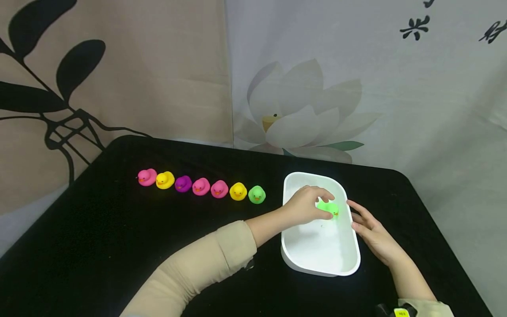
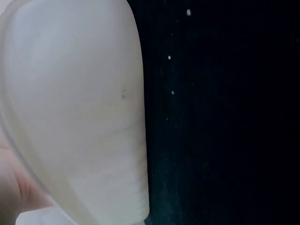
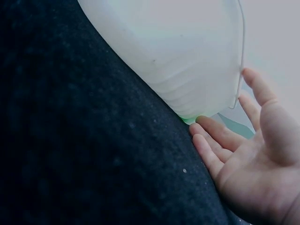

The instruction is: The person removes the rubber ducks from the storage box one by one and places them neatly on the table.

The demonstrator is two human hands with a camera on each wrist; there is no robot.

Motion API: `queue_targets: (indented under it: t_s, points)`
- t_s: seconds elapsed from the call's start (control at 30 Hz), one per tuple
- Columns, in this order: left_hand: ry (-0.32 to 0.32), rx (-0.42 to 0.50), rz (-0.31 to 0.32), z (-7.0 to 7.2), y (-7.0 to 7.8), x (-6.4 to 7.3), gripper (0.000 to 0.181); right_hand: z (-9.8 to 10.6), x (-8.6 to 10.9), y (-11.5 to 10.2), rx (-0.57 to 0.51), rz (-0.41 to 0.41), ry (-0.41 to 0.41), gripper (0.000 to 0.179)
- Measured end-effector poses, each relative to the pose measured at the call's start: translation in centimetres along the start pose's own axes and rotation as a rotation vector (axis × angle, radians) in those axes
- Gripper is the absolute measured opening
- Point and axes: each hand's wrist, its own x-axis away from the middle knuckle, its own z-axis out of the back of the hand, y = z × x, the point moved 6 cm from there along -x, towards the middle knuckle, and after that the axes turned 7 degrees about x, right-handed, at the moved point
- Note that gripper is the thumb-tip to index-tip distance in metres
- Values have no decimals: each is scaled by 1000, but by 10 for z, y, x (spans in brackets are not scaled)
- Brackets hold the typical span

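A white plastic tub [image 1: 322, 251] stands on the right part of the black table. My left hand [image 1: 306, 206] reaches over its left side, and its thumb and fingers pinch a bright green rubber duck [image 1: 328, 208] inside it. In the left wrist view the tub's outer wall [image 2: 79, 108] hides most of that hand [image 2: 23, 187]. My right hand [image 1: 372, 233] has its fingers spread along the tub's right side, fingertips at the rim. The right wrist view shows this hand [image 3: 262, 140] with loosely extended fingers beside the tub wall [image 3: 187, 51].
Left of the tub, several rubber ducks form a slanting row, from a pink duck [image 1: 147, 177] at the far left to a green duck [image 1: 257, 194] nearest the tub. A printed curtain [image 1: 309, 119] hangs behind the black table [image 1: 119, 246].
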Motion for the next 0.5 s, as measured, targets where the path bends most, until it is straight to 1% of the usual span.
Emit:
queue_targets:
  t_s: [0.13, 0.27, 0.4, 0.5]
  points:
    - [-18, 12, 39, -7, -6, -8, 41, 0, 0, 1, 2, -2, 0, 57]
    - [-35, 2, 90, -12, -12, -16, 39, 1, -1, 1, 3, -3, 3, 57]
    - [-57, -39, 137, -16, -17, -23, 39, 1, -1, 0, -2, -8, 4, 58]
    - [-69, -72, 151, -17, -19, -27, 40, 0, -1, 0, -2, -9, 4, 58]
